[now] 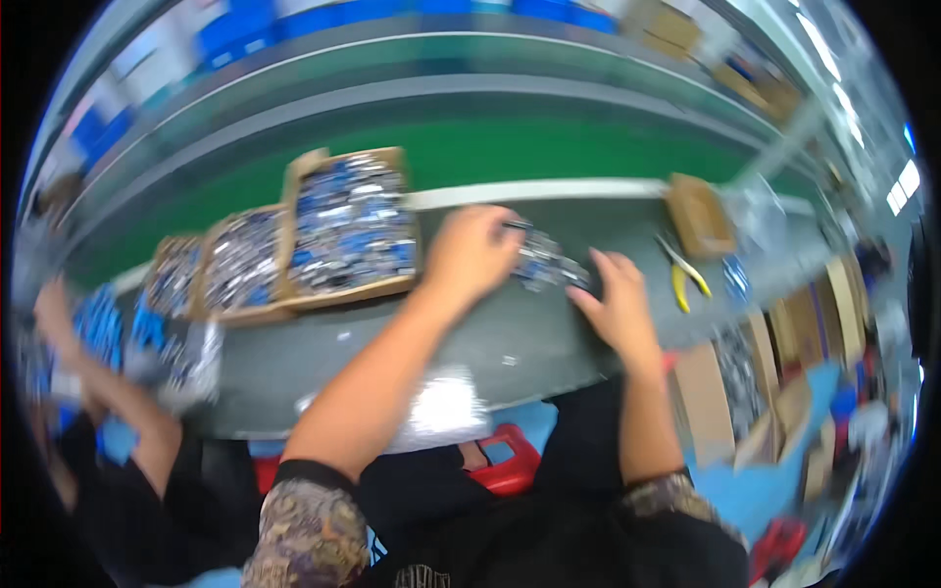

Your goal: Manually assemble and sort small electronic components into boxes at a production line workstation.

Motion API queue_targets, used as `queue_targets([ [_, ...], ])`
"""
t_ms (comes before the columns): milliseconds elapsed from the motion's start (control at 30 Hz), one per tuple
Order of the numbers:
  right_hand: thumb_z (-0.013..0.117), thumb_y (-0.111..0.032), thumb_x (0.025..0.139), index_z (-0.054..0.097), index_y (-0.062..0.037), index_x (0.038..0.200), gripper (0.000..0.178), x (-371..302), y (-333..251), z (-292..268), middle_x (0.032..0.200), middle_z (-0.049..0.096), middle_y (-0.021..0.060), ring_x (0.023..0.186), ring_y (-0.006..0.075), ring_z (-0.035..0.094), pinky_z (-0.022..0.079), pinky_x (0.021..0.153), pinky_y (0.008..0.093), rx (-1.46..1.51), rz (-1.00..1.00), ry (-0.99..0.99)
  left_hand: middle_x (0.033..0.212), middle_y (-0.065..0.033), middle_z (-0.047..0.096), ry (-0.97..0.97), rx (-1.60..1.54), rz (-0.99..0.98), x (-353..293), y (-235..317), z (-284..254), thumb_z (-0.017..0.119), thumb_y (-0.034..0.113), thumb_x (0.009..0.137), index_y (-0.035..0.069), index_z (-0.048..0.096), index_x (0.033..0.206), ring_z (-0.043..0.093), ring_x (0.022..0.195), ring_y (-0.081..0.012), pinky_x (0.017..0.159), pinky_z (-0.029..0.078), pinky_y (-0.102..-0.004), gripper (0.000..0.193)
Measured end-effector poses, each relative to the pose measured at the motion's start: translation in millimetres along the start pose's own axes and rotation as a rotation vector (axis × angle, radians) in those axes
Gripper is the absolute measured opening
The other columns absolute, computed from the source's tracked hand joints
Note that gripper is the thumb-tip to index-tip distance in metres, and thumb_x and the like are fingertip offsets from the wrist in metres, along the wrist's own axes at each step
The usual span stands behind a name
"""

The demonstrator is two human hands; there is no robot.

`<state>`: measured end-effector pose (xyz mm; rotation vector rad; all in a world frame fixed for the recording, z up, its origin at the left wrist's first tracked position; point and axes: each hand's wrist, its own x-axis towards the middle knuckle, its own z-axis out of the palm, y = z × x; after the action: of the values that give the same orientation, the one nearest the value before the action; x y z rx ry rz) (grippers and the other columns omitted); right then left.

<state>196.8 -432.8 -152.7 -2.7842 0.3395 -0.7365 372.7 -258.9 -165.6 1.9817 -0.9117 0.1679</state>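
Observation:
My left hand [472, 250] is over the far middle of the grey-green worktop, its fingers closed round a small dark part [517, 225]. Just right of it lies a loose heap of small metal and blue parts [545, 263]. At the right side of this heap, my right hand [621, 304] has its thumb and forefinger apart. Blur hides the exact shape of the parts and of anything small at my right fingertips.
Cardboard trays of similar parts [412, 230] stand at the left. Yellow-handled pliers [683, 279], an empty-looking cardboard box [701, 220] and clear plastic bags [760, 220] lie right. A clear bag [446, 407] sits at the near edge. Another person's arm [127, 392] reaches in at left.

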Motion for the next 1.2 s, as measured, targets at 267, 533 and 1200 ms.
queue_targets([
  [267,0.072,-0.008,0.084,0.063,0.0008,0.105,0.025,-20.5,40.3,16.6,0.098,0.061,0.0089,0.088,0.0185,0.057,0.047,0.079,0.0300,0.291,0.165,-0.007,0.070,-0.0130,0.065,0.075,-0.323,-0.127,-9.1,31.4,7.6,0.062,0.022,0.083,0.007,0.065,0.070,0.064,0.071,-0.0342,0.065,0.050,-0.0464,0.019],
  [533,0.067,-0.004,0.089,0.058,-0.0002,0.122,0.035,39.8,-38.0,9.9,0.108,0.064,0.0097,0.097,0.0179,0.061,0.048,0.087,0.0297,0.283,-0.088,0.024,0.066,-0.0131,0.067,-0.100,-0.891,-0.065,-6.8,32.0,18.8,0.069,0.023,0.085,-0.006,0.069,0.077,0.064,0.058,-0.0177,0.053,0.049,-0.0330,0.029],
  [1200,0.080,-0.001,0.071,0.071,-0.0036,0.100,0.031,-22.0,-75.9,-21.3,0.094,0.059,0.0126,0.082,0.0239,0.058,0.049,0.070,0.0334,0.319,-0.442,-0.562,0.062,-0.0070,0.059,0.190,-1.064,-0.320,11.0,8.4,35.8,0.062,0.015,0.093,-0.004,0.064,0.084,0.056,0.052,-0.0122,0.046,0.043,-0.0296,0.021],
])
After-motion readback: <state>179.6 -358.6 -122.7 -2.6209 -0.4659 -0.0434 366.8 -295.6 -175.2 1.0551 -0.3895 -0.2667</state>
